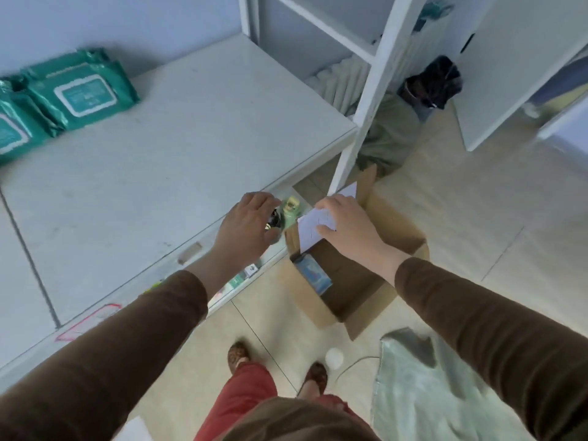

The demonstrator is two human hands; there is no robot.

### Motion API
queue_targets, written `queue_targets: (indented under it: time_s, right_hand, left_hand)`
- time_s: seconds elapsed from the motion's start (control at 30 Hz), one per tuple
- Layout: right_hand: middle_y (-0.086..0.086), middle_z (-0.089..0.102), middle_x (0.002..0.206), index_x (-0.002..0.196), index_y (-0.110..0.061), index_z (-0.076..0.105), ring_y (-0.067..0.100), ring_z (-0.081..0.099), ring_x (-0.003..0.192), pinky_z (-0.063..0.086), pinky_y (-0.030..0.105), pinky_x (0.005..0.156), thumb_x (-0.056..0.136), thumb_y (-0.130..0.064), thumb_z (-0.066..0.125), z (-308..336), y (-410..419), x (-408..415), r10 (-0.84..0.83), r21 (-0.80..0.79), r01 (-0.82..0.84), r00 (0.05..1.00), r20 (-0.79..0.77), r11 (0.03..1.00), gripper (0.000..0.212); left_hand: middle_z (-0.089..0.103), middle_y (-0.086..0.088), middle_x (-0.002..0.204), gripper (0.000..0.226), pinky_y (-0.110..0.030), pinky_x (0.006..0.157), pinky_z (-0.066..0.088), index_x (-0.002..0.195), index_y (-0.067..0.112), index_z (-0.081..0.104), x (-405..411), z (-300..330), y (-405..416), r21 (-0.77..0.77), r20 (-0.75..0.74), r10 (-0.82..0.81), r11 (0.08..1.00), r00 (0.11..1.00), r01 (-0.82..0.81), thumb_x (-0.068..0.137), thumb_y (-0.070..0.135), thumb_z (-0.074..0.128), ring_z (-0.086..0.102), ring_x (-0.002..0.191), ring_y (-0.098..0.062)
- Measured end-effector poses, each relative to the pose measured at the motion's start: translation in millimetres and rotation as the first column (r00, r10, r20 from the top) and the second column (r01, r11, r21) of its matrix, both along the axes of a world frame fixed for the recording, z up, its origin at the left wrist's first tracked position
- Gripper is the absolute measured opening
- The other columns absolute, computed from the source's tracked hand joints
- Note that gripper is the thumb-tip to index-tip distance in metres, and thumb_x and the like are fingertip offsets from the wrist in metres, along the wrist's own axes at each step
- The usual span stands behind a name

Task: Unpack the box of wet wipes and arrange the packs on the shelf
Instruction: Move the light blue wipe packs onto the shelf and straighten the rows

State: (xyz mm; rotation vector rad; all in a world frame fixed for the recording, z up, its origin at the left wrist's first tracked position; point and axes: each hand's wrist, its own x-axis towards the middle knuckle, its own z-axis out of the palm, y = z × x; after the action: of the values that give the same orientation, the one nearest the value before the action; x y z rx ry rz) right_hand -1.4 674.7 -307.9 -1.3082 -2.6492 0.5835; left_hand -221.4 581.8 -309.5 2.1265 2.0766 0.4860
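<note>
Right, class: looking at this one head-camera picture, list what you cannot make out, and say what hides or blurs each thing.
- Cardboard box contents: mostly shadowed; only one blue pack shows, and the right hand with its white paper covers part.
- Left hand: what it touches is blurred.
- Green wipe packs: cut off by the left edge; print too small.
- Lower shelf items: hidden under the shelf top.

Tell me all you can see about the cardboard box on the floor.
The cardboard box is plain brown and stands open on the pale tiled floor, beside the lower edge of the shelf. Its flaps are folded outward. Inside, it looks mostly empty, with one blue pack lying against the left wall. The right hand holds a white sheet of paper over its far left corner.
</note>
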Motion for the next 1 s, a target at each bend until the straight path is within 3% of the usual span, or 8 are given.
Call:
queue_targets:
  time_s: [0.2,0.33,0.63,0.83,1.0]
  right_hand:
    - [-0.002,0.056,0.128,0.127,-0.023,0.053,0.019,0.052,0.118,0.050,0.040,0.097,0.095,-0.032,0.061,-59,52,59,-0.121,-0.139,0.133,0.988,0.094,0.981,0.034]
    - [-0.002,0.056,0.129,0.128,-0.020,0.054,0.018,0.051,0.120,0.048,0.035,0.096,0.094,-0.029,0.062,-115,78,84,-0.236,-0.312,0.262,0.964,0.118,0.913,0.037]
    - [0.000,0.059,0.131,0.133,-0.017,0.053,0.016,0.058,0.119,0.045,0.032,0.097,0.093,-0.028,0.062,-274,105,125,-0.382,-0.648,0.420,0.900,0.210,0.635,0.042]
    - [0.005,0.062,0.128,0.131,-0.014,0.055,0.021,0.060,0.117,0.043,0.029,0.095,0.092,-0.028,0.063,-392,127,135,-0.372,-0.767,0.443,0.883,0.286,0.463,0.042]
    - [0.010,0.057,0.139,0.139,-0.007,0.051,0.025,0.054,0.128,0.040,0.028,0.105,0.096,-0.027,0.061,-479,133,123,-0.389,-0.851,0.451,0.859,0.332,0.270,0.048]
  left_hand:
    - [0.058,-0.003,0.127,0.049,-0.042,0.090,0.051,0.127,0.016,0.058,53,-64,57,-0.148,0.036,-0.086,0.985,0.996,0.091,0.081,0.026,0.072,0.051,0.119,-0.027]
    - [0.057,-0.006,0.127,0.051,-0.043,0.090,0.051,0.128,0.013,0.057,76,-123,94,-0.289,0.021,-0.165,0.943,0.986,0.164,0.082,0.024,0.072,0.052,0.117,-0.029]
    - [0.048,-0.003,0.138,0.056,-0.037,0.100,0.045,0.138,0.017,0.044,116,-272,155,-0.634,-0.040,-0.261,0.752,0.964,0.177,0.087,0.025,0.065,0.044,0.126,-0.023]
    - [0.048,-0.002,0.135,0.060,-0.035,0.092,0.051,0.136,0.016,0.043,144,-362,182,-0.746,-0.143,-0.368,0.650,0.919,0.144,0.083,0.016,0.070,0.047,0.123,-0.022]
    - [0.043,-0.006,0.145,0.061,-0.035,0.108,0.036,0.143,0.013,0.039,150,-432,193,-0.795,-0.214,-0.530,0.582,0.820,0.169,0.087,0.014,0.064,0.040,0.134,-0.026]
